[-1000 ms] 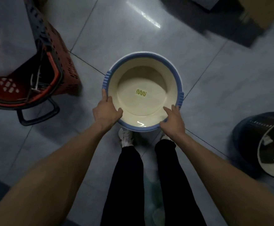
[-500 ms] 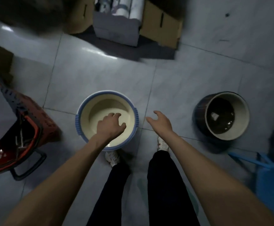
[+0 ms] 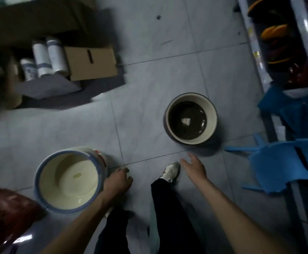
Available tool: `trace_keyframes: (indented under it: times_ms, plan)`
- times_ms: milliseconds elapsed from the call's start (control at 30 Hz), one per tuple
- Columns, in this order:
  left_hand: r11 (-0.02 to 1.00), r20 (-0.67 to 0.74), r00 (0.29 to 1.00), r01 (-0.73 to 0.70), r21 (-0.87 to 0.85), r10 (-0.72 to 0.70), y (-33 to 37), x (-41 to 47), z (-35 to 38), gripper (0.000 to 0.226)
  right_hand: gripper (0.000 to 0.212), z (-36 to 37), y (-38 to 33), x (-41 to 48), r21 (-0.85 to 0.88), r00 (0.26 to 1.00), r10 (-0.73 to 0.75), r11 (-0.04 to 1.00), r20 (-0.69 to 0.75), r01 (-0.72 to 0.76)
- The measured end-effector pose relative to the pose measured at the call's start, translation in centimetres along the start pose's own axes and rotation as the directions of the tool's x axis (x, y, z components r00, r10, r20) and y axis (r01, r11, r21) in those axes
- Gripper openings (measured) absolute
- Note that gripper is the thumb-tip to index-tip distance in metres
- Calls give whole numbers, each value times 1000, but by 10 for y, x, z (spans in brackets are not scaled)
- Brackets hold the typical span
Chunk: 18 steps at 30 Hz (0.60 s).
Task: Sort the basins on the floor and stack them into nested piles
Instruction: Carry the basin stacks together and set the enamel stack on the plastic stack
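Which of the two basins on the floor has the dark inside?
The basin on the right, ahead of the open right hand: dark inside with a cream rim. The other basin, beside the left hand, is cream inside with a blue rim.

Single head view, looking steeply down at tiled floor [image 3: 149, 110], standing height

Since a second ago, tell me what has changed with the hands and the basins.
Both hands let go of the blue-rimmed basin, now set on the floor. The left hand hangs empty beside it; the right hand reaches open toward the dark basin. The dark basin has stayed put.
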<state>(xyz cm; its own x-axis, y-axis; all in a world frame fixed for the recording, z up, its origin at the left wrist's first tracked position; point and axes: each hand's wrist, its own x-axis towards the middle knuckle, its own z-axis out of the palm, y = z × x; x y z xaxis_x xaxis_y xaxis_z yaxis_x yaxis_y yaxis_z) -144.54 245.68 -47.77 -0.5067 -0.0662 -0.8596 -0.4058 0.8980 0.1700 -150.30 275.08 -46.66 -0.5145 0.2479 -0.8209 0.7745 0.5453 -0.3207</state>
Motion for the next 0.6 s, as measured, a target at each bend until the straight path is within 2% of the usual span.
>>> trace_keyframes:
  times_ms: [133,267,467,600]
  plan:
    - [998,35,999,-17,62,15,68,19,4,55,62,-73,38,24,47,996,78,996,-47,-76]
    - [995,3,996,-92,36,92,128,42,-4,52,62,-109,55,43,88,990,126,989,-59,-121]
    - [991,43,991,-126,-51,128,177,112,-3,60,64,-104,69,90,139,982,186,974,-32,-180]
    - [983,120,989,-64,-171,85,188,177,21,61,66,-78,84,153,216,979,204,957,-29,-193]
